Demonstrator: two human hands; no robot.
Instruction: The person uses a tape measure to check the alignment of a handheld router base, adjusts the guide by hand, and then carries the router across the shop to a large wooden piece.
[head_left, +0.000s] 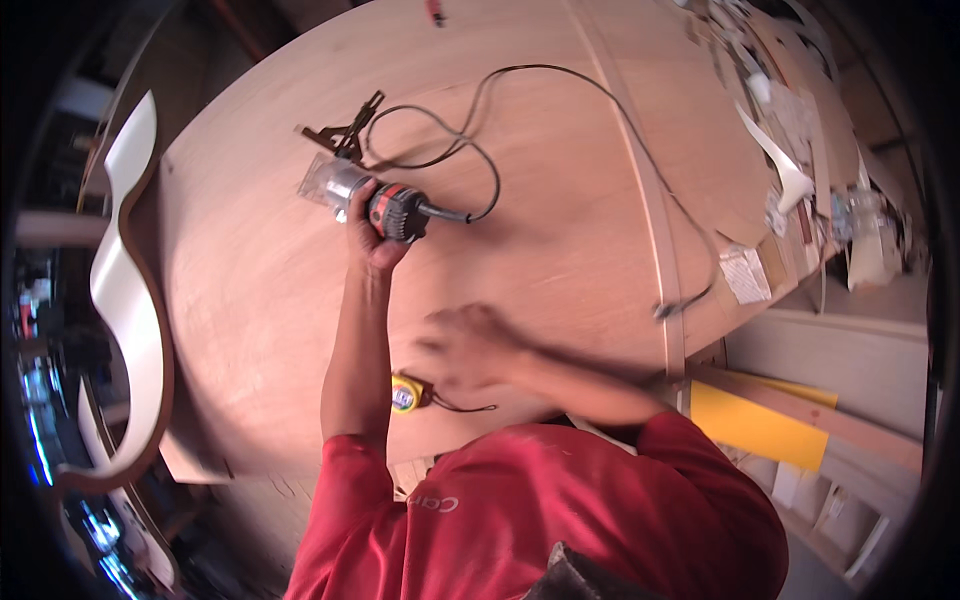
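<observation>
My left hand [368,238] is closed around a trim router [400,212], a small corded tool with a black and orange cap, a silver body and a clear base. The router lies tilted over the large plywood sheet [270,320], its base toward the upper left. A black metal guide [343,134] sits at the base end; whether it is attached I cannot tell. My right hand [470,345] hovers over or rests on the plywood nearer my body, smeared by motion, so its fingers are unclear. Close beside it is a yellow tape measure [405,394] with a dark strap.
The router's black cable [540,68] loops across the plywood to a plug [662,312] at the right. A long thin wood strip [650,200] crosses the sheet. Offcuts and scraps [790,130] clutter the right edge. A wavy white-faced panel [130,300] stands left; a yellow sheet [755,425] lies lower right.
</observation>
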